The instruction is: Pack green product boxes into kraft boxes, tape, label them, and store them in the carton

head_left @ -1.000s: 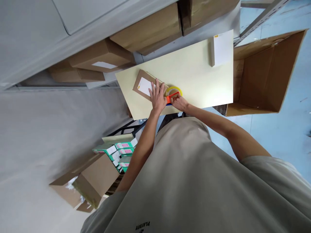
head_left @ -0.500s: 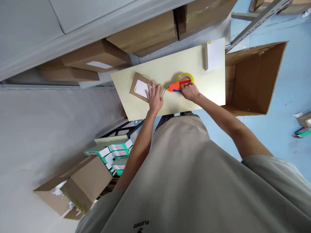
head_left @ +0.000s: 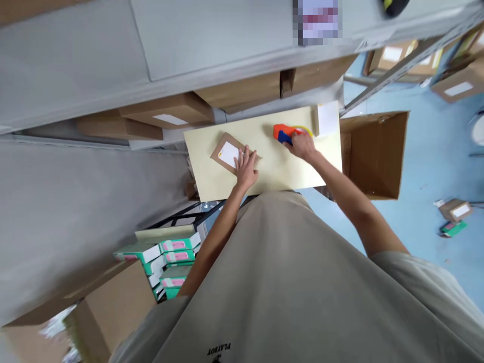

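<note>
Tape roll (head_left: 307, 130) partly hidden

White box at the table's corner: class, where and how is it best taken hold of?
Probably from above, grip across both long sides: the white box lies with its broad face up on the table, its long edges looking straight and parallel.

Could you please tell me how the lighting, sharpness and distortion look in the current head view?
Head view: the tabletop is brightly lit, with a soft shadow beside the tape dispenser; the right hand looks slightly soft; the shelf stretches toward the picture's edges, as through a wide lens; a pixelated patch hides what is there.
</note>
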A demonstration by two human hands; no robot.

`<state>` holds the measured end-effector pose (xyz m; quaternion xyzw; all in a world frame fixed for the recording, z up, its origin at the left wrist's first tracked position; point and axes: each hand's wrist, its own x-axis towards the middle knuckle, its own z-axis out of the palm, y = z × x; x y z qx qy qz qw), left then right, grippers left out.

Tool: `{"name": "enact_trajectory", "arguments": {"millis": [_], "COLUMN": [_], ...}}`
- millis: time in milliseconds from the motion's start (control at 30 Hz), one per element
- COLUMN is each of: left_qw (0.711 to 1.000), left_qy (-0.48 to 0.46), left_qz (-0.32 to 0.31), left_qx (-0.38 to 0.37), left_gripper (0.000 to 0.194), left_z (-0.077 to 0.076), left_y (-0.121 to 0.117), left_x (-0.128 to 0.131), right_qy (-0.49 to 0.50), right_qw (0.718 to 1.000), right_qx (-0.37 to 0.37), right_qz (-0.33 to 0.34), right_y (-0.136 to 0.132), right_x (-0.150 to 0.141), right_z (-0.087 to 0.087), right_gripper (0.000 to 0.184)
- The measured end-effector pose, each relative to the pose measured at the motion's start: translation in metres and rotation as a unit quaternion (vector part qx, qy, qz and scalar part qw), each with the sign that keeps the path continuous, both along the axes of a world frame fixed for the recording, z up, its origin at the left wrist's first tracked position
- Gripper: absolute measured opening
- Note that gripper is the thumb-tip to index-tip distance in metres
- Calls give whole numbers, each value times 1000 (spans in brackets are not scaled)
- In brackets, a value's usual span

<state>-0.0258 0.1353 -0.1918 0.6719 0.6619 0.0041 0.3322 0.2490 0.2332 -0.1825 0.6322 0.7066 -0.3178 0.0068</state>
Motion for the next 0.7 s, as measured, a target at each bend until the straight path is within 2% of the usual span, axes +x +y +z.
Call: {"name": "enact_trajectory", "arguments": {"millis": [100,233,333,700], "left_qw": [998,984,977,964], "left_qy": [-52,-138,-175,-229], "left_qz": [21,-45,-71,-101], "left_qx": [13,98,100,88], "left_gripper": [92,78,70,77], "left_z": [15,40,51,47], "left_y": [14,31,37,49], "left_x": [8,29,44,55], "right_qy": [-29,-11,-14,-41], "right_qw": [999,998,997,994], "right_qx": [-20,-28,-26,-7], "right_qz": [-25,-59,-69,-105], "right_y": [-15,-27,-28,-21], "right_x": [-13,-36,-50,-56], "right_z": [16,29,35,45], "right_gripper": [66,61,54,40]}}
